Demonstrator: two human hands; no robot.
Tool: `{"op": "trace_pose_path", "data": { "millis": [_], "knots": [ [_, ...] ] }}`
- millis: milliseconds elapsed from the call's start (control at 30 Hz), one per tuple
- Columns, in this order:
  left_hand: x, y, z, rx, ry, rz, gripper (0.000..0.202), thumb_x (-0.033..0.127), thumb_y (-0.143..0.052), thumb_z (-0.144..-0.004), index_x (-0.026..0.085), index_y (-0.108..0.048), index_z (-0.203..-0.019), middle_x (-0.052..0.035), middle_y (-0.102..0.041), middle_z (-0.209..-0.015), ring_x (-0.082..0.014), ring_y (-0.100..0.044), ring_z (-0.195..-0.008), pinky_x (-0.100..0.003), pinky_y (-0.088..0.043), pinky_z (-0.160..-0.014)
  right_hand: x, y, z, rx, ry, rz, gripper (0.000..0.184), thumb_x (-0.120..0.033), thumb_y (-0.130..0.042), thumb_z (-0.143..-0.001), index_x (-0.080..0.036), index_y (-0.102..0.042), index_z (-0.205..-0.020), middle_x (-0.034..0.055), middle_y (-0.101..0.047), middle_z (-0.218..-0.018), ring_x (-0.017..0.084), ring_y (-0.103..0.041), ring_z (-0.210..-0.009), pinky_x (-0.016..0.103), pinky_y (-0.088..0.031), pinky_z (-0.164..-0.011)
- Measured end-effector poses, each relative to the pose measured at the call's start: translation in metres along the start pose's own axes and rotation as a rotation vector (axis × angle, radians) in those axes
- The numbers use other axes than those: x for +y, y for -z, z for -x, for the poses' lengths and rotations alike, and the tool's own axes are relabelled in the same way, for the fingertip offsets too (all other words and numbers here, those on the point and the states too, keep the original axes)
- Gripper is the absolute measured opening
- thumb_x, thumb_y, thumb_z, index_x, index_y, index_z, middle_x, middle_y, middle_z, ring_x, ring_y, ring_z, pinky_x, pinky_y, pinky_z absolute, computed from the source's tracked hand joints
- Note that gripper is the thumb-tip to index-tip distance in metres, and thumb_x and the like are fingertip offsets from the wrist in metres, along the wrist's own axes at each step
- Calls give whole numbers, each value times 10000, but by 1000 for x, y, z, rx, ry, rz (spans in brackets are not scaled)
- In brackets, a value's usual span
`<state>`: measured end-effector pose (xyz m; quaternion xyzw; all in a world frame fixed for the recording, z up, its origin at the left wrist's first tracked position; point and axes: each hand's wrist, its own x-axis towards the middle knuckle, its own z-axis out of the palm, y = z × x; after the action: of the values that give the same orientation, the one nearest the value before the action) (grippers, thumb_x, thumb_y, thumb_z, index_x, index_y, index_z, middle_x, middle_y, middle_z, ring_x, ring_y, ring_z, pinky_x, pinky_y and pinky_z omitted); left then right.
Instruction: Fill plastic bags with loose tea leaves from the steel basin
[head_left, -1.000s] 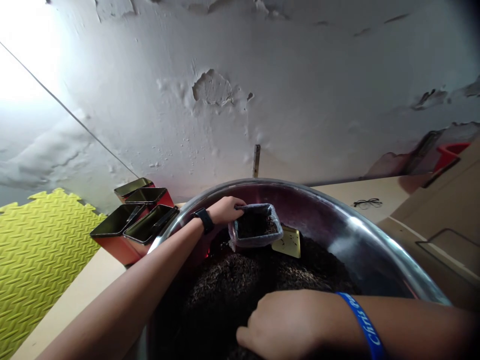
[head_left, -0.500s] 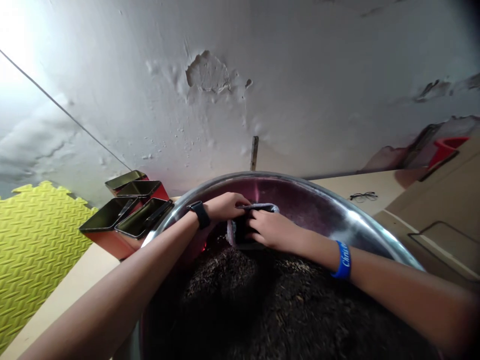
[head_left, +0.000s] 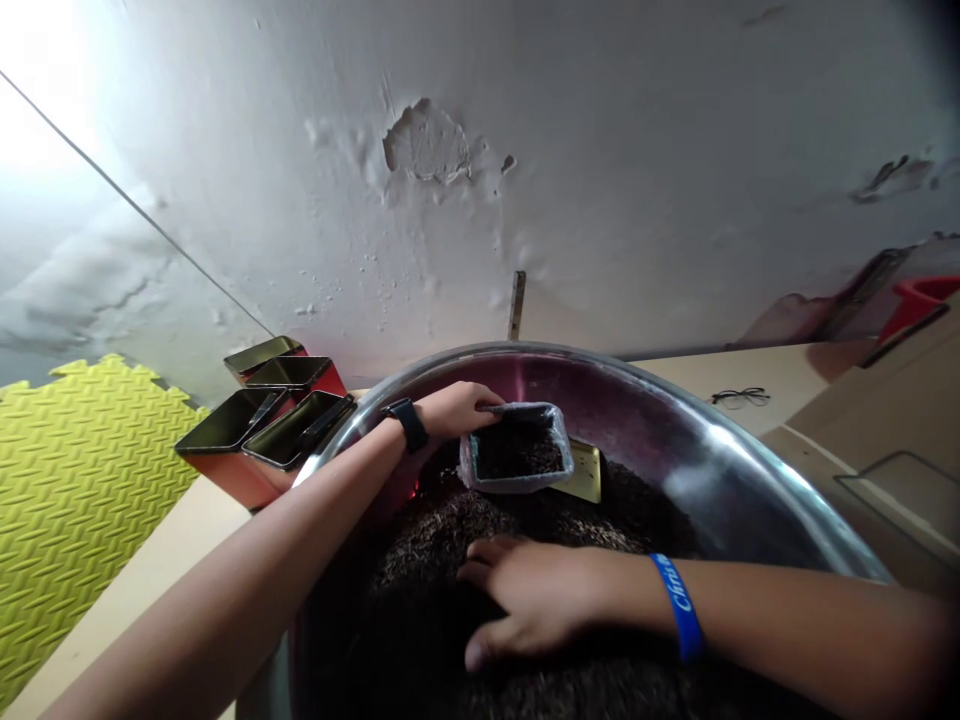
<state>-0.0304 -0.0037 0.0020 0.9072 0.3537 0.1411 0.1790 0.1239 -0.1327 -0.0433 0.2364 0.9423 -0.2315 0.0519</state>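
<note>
A large steel basin [head_left: 720,450] in front of me is heaped with dark loose tea leaves [head_left: 480,530]. My left hand [head_left: 454,408], with a black watch on the wrist, grips the near-left rim of a small bag-lined container [head_left: 517,460] partly filled with the leaves, sitting on the heap. My right hand [head_left: 532,600], with a blue wristband, lies palm down on the leaves in front of the container, fingers spread. A yellow card [head_left: 585,474] lies behind the container.
Several open red tins [head_left: 262,430] with dark insides stand left of the basin on a pale table [head_left: 150,580]. Yellow foam matting [head_left: 75,470] lies at far left. A pair of glasses [head_left: 739,397] lies on the table at right, near cardboard boxes [head_left: 885,420]. A peeling white wall rises behind.
My right hand went up from the heap to the container, then came back down onto the leaves in front of it. The left hand kept its hold on the container.
</note>
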Motion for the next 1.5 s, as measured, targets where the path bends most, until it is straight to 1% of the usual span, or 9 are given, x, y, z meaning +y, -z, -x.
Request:
{"op": "trace_pose_path", "data": {
  "millis": [133, 267, 400, 633, 800, 967, 1200, 1367, 1500],
  "knots": [
    [1, -1, 0, 14, 14, 13, 272, 246, -471, -789, 189, -622, -1008, -17, -634, -991, -138, -559, -853, -236, -402, -775, -17, -5, 0, -105, 98, 75, 635, -668, -370, -702, -157, -535, -1043, 118, -612, -991, 231, -592, -778, 296, -476, -581],
    [3, 0, 0, 7, 32, 20, 270, 234, -467, -789, 185, -626, -1001, -16, -639, -977, -139, -563, -836, -236, -404, -766, -28, -12, -1, -221, 111, 183, 386, -499, -365, -774, -198, -574, -895, 57, -658, -767, 170, -572, -547, 254, -332, -369],
    [2, 0, 0, 10, 27, 17, 277, 232, -467, -785, 181, -627, -1006, -14, -642, -968, -142, -566, -831, -229, -401, -763, -26, -6, -2, -7, 26, 220, 454, -558, -305, -788, -200, -580, -836, 52, -649, -692, 195, -568, -529, 283, -303, -404],
    [1, -1, 0, 22, 3, 17, 265, 240, -493, -763, 176, -638, -977, -13, -648, -948, -144, -568, -831, -212, -404, -740, 13, 54, -8, 516, -194, 279, 395, -456, -268, -866, -161, -501, -987, 89, -601, -921, 194, -562, -808, 296, -382, -651],
    [-1, -1, -2, 34, -5, 16, 267, 194, -463, -762, 173, -644, -958, -17, -649, -942, -138, -569, -823, -208, -404, -732, 44, 66, -9, 532, -284, 421, 391, -463, -451, -793, -143, -531, -1003, 111, -543, -990, 215, -476, -953, 346, -356, -798],
    [0, -1, -1, 38, 7, 23, 256, 256, -459, -786, 167, -652, -930, -23, -651, -907, -137, -568, -783, -208, -406, -681, 40, 76, 7, 670, -244, 464, 274, -332, -399, -831, -162, -557, -976, 83, -534, -974, 186, -446, -914, 324, -345, -784],
    [0, -2, 0, 25, 15, -6, 260, 249, -461, -784, 182, -643, -959, -7, -652, -930, -130, -570, -793, -207, -405, -716, 36, 64, 8, 382, -220, 401, 201, -150, -394, -752, -192, -587, -789, 34, -576, -809, 154, -493, -757, 278, -345, -656],
    [-5, -1, 0, 48, 27, -7, 276, 227, -445, -781, 177, -636, -974, -7, -657, -917, -130, -577, -785, -203, -410, -696, 35, 58, 4, 485, -215, 459, 305, -96, -402, -709, -167, -557, -962, 75, -539, -974, 185, -457, -914, 305, -360, -752],
    [-3, 0, 1, 35, 31, -24, 275, 223, -451, -775, 169, -630, -977, -18, -652, -941, -139, -575, -816, -212, -408, -732, 42, 63, 6, 537, -314, 431, 295, -105, -351, -755, -188, -573, -932, 66, -535, -967, 175, -464, -876, 299, -366, -722]
  ]
}}
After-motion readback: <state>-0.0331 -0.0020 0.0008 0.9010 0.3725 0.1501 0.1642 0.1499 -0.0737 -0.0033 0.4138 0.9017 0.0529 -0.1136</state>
